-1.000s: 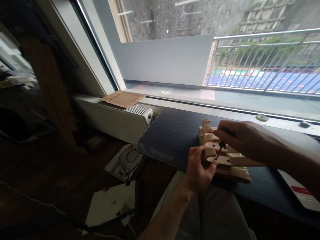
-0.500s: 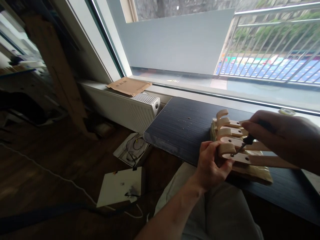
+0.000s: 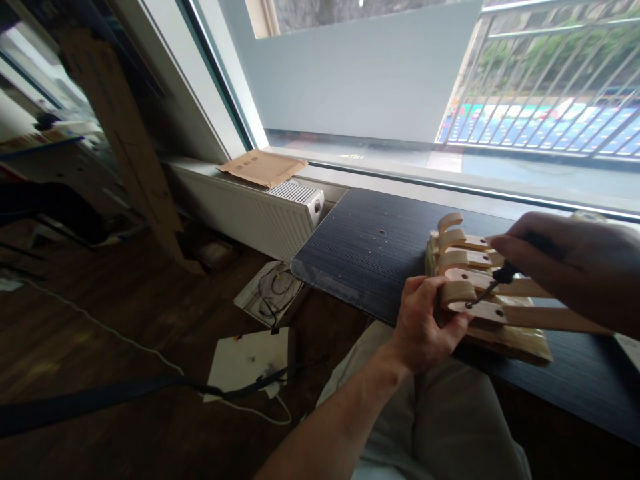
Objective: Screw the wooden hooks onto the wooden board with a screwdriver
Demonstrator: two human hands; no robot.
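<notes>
My right hand [image 3: 575, 257] is closed around the dark handle of a screwdriver [image 3: 504, 272]. Its thin metal shaft slants down to a small dark spot on the nearest light tan strip [image 3: 483, 311]. Thumb and fingers of my left hand [image 3: 425, 323] grip the curled end of that same strip. Several similar strips [image 3: 453, 235], with hooked ends and dark round spots, lie side by side behind it. Beneath them is a block in shiny yellowish wrapping [image 3: 530, 343]. Part of the strips is hidden under my right hand and forearm.
Small crumbs lie on the dark tabletop [image 3: 350, 247]. Along the window, a white radiator [image 3: 250, 207] carries a brown envelope [image 3: 265, 167]. Cables fill an open box [image 3: 270, 293] on the floor, near a white box [image 3: 250, 360] and a loose white cord [image 3: 105, 327].
The whole view has shifted slightly. The screwdriver tip stays on the same spot of the nearest strip, and my left hand keeps its grip on the curled end.
</notes>
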